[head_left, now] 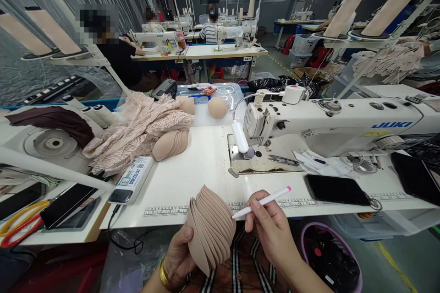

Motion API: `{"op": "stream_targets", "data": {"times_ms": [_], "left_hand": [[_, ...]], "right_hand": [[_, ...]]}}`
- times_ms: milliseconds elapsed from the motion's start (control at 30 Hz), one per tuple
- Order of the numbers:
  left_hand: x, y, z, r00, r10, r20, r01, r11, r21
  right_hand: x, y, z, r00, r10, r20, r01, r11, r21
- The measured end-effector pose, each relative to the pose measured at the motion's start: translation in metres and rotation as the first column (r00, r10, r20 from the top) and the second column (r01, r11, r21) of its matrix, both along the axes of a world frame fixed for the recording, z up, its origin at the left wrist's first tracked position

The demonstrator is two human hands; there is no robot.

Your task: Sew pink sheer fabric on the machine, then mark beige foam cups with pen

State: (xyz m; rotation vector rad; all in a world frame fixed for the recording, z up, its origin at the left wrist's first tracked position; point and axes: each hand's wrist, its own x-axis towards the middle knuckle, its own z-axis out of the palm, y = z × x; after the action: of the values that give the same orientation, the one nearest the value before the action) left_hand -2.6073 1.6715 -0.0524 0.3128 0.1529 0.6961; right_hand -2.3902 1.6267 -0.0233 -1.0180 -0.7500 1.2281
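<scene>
Left hand (178,256): low centre, fingers curled under a fanned stack of beige foam cups (210,228), thumb pressed on the front cup; gold bangle at wrist.
Right hand (271,224): just right of the stack, thumb and forefinger pinching a white pen (261,202) with a pink end; the other end touches the stack's upper right edge.
Stack position: held in the air over the lap, just in front of the table edge (178,219), not resting on it.
Table near: printed ruler strip along the edge, black phone (337,190) to the right, white box with blue label (132,178) to the left.
Table mid: Juki sewing machine (330,121), snips beside its needle plate, second beige cup stack (171,144), pile of pink lace (137,128).
Far: one loose cup (217,107) on a clear tray, other people seated at machine rows.
Risk: the stack looks only loosely gripped from below; pen pressure could fan it out and slide cups to the floor. Pen could mark the wrong cup if layers shift.
Hidden: left fingers behind the stack, count not readable; pen tip contact point blurred; any marks on the cups too small to tell; lap and floor cut off by the frame.
</scene>
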Motion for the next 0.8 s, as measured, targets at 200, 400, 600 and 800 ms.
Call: {"op": "stream_targets", "data": {"times_ms": [200,400,600,800], "left_hand": [[-0.003,0.000,0.001,0.998,-0.020,-0.056,0.017,0.999,-0.051],[-0.006,-0.002,-0.005,0.994,0.033,-0.108,-0.041,0.997,-0.066],[-0.005,-0.002,-0.006,0.996,0.040,-0.080,-0.042,0.999,-0.025],[0.002,0.000,0.004,0.992,0.059,-0.109,-0.062,0.998,-0.029]], "right_hand": [[-0.001,0.000,0.006,1.000,0.029,-0.009,-0.029,1.000,0.010],[0.000,0.001,0.010,0.996,0.031,-0.081,-0.031,1.000,-0.002],[0.001,0.000,0.005,1.000,-0.001,-0.001,0.001,1.000,-0.009],[-0.003,0.001,0.009,0.999,0.046,-0.022,-0.047,0.999,-0.013]]}}
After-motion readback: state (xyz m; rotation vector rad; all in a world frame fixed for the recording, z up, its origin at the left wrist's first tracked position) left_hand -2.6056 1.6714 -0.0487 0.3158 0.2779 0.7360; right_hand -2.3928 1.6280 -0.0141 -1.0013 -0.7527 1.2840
